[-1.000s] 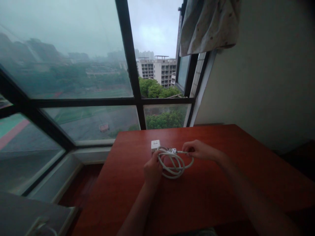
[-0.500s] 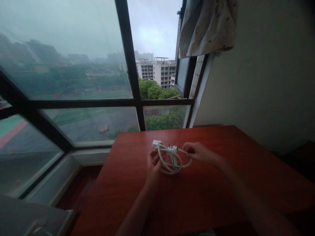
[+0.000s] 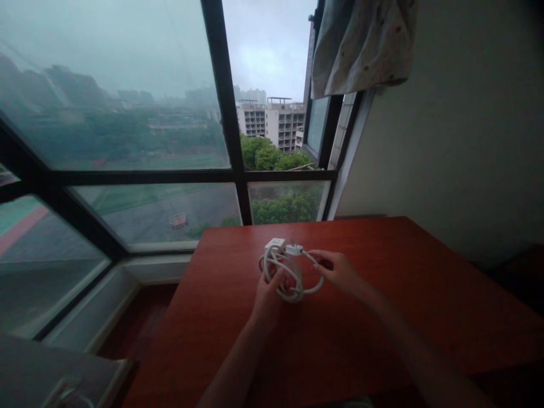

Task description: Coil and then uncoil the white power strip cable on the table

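A coiled white power cable (image 3: 284, 277) with a small white socket block (image 3: 275, 245) and a plug (image 3: 293, 249) is held just above a red-brown wooden table (image 3: 382, 317). My left hand (image 3: 268, 294) grips the coil's loops from below, fingers wrapped round them. My right hand (image 3: 338, 270) pinches the cable strand that runs to the plug, right of the coil. The block and plug sit at the coil's far side.
A large dark-framed window (image 3: 225, 124) rises just behind the table, with a sill (image 3: 161, 246) below it. A patterned curtain (image 3: 361, 45) hangs bunched at the top right beside a pale wall (image 3: 459, 141). A grey surface (image 3: 51, 374) lies at lower left.
The coil has been gathered tighter and lifted, shifting slightly left. My right hand moved left toward the coil. The socket block and plug now lie close together at the coil's top.
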A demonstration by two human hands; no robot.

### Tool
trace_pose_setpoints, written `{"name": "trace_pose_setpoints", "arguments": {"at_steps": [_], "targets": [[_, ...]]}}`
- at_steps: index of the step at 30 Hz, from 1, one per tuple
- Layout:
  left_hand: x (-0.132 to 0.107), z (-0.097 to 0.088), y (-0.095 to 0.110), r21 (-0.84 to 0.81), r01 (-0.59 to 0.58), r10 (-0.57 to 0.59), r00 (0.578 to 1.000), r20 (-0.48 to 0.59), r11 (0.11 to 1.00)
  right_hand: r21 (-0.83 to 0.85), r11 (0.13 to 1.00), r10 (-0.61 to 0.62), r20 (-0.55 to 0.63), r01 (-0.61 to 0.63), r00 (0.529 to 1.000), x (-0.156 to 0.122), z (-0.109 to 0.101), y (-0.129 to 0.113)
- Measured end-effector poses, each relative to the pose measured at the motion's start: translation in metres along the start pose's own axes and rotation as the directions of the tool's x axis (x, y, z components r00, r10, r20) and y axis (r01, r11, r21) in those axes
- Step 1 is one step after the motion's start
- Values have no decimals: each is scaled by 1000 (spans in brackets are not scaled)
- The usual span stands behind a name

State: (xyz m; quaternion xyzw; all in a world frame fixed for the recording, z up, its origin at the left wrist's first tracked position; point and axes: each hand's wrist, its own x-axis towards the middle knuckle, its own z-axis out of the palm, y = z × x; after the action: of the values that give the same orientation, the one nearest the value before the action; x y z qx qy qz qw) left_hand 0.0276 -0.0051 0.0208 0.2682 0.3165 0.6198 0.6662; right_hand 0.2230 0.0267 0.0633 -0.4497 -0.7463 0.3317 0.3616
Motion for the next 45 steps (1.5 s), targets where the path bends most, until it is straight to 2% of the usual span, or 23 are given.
{"name": "trace_pose_setpoints", "arguments": {"at_steps": [3,7,9,12,15,18,20,23,27,29,31,33,36,39,42,45], "targets": [[-1,-1,11,-82,59,-59,998,0,995,8,1000,-6,19,6,1000,-10,0,2],[0,-7,21,-90,99,-96,995,29,991,-98,994,-46,74,53,996,-18,1,4],[1,-12,21,-37,65,-62,995,79,997,-131,989,-57,121,73,991,-17,3,3],[2,-16,21,170,-3,-31,980,195,986,-161,980,-82,197,115,977,-14,7,2],[0,-16,25,379,-74,-75,929,363,922,-128,980,-116,245,151,962,-10,13,3],[-1,-16,32,421,-158,-95,849,519,893,-63,992,-99,163,110,982,-9,18,8],[0,-15,36,459,-204,-97,828,552,865,-42,997,-64,99,68,993,-9,20,12],[1,-15,34,602,-343,-53,839,541,721,-26,998,-52,73,54,996,-8,21,11],[5,-16,23,731,-549,85,819,567,405,20,1000,-25,39,25,999,-9,25,-6],[7,-20,17,776,-576,114,815,568,257,-12,999,-35,29,36,999,-11,30,-17],[9,-24,11,813,-568,108,823,558,127,-116,992,-43,-20,40,999,-16,39,-27],[9,-26,8,845,-533,92,844,528,46,-257,966,-43,-98,17,994,-21,53,-34],[5,-27,10,887,-462,98,884,458,23,-412,911,-79,-189,-6,979,-27,77,-38],[1,-23,17,908,-417,167,899,406,39,-447,894,-143,-260,13,955,-28,89,-33],[0,-21,26,908,-411,237,893,383,80,-412,911,-139,-347,-18,928,-24,81,-22],[1,-23,34,918,-389,279,893,355,78,-346,928,-21,-415,-137,910,-20,63,-6]]}}
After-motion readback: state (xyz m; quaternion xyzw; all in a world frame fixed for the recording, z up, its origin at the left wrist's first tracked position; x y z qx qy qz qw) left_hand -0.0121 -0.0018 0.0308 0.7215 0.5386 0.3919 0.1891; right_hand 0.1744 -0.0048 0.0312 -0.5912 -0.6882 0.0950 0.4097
